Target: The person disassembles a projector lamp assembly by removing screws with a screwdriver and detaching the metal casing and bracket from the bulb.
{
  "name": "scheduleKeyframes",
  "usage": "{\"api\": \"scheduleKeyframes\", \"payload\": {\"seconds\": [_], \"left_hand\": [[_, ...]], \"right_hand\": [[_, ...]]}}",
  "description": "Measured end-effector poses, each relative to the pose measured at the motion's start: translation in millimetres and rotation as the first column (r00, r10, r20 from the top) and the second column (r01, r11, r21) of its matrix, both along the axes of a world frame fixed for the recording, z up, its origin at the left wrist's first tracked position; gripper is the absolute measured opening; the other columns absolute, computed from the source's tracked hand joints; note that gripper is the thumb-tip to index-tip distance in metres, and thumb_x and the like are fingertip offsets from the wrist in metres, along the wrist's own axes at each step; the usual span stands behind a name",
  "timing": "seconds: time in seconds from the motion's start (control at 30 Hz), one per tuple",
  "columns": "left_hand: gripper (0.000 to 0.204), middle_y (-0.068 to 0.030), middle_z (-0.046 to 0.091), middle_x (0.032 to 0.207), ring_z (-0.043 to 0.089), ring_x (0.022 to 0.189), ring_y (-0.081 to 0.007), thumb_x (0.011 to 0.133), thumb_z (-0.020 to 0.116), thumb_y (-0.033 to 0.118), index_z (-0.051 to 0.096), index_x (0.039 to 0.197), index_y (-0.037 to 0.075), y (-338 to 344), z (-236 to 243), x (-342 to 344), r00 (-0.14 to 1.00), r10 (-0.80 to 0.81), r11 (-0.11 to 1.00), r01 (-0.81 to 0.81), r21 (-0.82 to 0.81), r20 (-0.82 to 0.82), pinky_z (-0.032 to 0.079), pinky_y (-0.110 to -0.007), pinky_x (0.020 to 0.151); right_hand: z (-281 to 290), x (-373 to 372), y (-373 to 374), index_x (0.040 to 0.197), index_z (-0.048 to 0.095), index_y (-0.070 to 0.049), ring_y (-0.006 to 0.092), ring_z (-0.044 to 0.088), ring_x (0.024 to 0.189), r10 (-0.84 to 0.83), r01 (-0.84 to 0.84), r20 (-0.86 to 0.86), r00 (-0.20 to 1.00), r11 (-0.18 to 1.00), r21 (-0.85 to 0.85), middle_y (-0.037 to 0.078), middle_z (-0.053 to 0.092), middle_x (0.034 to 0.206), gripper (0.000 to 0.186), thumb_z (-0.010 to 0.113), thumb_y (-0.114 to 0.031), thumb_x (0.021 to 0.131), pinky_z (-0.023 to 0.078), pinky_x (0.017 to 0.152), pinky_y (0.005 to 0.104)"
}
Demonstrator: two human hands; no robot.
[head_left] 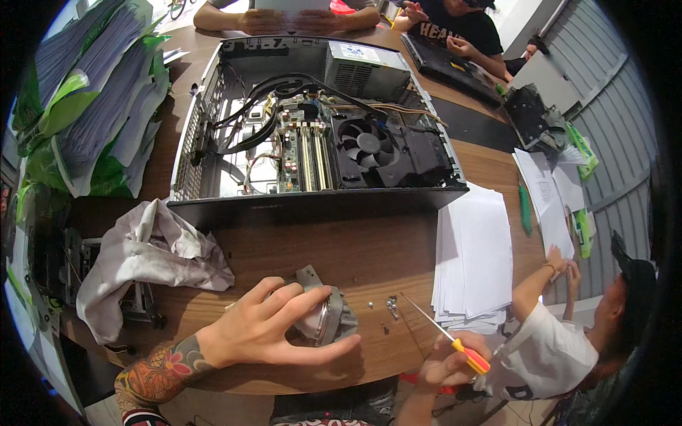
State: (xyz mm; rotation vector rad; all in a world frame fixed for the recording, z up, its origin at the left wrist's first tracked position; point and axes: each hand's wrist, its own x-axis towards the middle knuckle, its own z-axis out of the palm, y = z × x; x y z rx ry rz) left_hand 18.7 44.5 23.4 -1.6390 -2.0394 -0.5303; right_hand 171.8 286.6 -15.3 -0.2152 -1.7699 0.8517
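Observation:
My left hand (266,323) reaches around a silver metal part (344,323) with a flat bracket tab, lying on the wooden table. Its fingers lie across the top and the thumb along the near side; my hand hides much of the part. At lower right, my right hand (447,366) grips a screwdriver (470,357) by its yellow and red handle. The thin shaft slants up and left, its tip close to several small loose screws (392,307). Beyond my hands stands an opened computer case (320,200), showing a black fan (368,142), memory sticks, cables and a power supply.
A crumpled grey cloth (153,266) covers metal frames at left. Tall paper bundles (92,99) rise behind it. A paper stack (474,255) lies right of the case, with a green-handled tool (524,207) beyond. A black laptop (451,71) lies at far right. Other people sit around the table.

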Motion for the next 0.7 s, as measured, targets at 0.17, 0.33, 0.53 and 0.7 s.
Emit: {"api": "scheduleKeyframes", "payload": {"seconds": [0.17, 0.33, 0.53, 0.7], "left_hand": [[0.060, -0.0121, 0.056, 0.124, 0.052, 0.094, -0.0177, 0.081, 0.063, 0.010, 0.055, 0.129, 0.046, 0.1, 3.0, 2.1, 1.000, 0.001, 1.000, -0.002, 0.016, 0.021, 0.045, -0.031, 0.078], [0.061, -0.0120, 0.057, 0.123, 0.053, 0.093, -0.0171, 0.080, 0.066, 0.009, 0.056, 0.127, 0.047, 3.9, 2.2, 2.3, 0.999, -0.011, 0.999, 0.010, 0.032, 0.038, 0.045, -0.031, 0.077], [0.065, -0.0121, 0.056, 0.124, 0.053, 0.092, -0.0165, 0.078, 0.066, 0.006, 0.058, 0.127, 0.047, 0.8, 6.0, 0.8, 1.000, -0.002, 1.000, 0.001, 0.028, 0.008, 0.045, -0.030, 0.078], [0.066, -0.0128, 0.055, 0.125, 0.053, 0.091, -0.0171, 0.078, 0.066, 0.005, 0.058, 0.127, 0.047, 1.5, 6.9, 2.9, 1.000, -0.010, 1.000, 0.010, 0.004, 0.028, 0.045, -0.030, 0.077]], "right_hand": [[2.8, -10.0, -0.5, 0.101, 0.041, -0.003, 0.0145, 0.048, 0.053, -0.003, 0.000, -0.038, 0.999, 0.997, -0.071, 0.011, 0.053, 0.074, 0.038, 0.045, -0.041, 0.102, 0.039, 0.045, 0.0228], [15.2, -27.5, 6.4, 0.099, 0.040, -0.005, 0.0125, 0.044, 0.052, -0.064, 0.048, -0.060, 0.996, 0.971, -0.235, 0.008, 0.049, 0.071, 0.039, 0.046, -0.043, 0.102, 0.036, 0.043, 0.0216], [56.4, -66.7, 22.5, 0.100, 0.048, -0.004, 0.0076, 0.043, 0.055, 0.282, -0.278, -0.050, 0.958, 0.876, -0.393, 0.005, 0.052, 0.073, 0.035, 0.052, -0.038, 0.101, 0.030, 0.045, 0.0193], [71.2, -132.0, 31.9, 0.101, 0.055, -0.004, 0.0058, 0.049, 0.063, 0.668, -0.546, 0.120, 0.735, 0.687, -0.479, 0.001, 0.058, 0.081, 0.019, 0.060, -0.022, 0.099, 0.038, 0.056, 0.0191]]}}
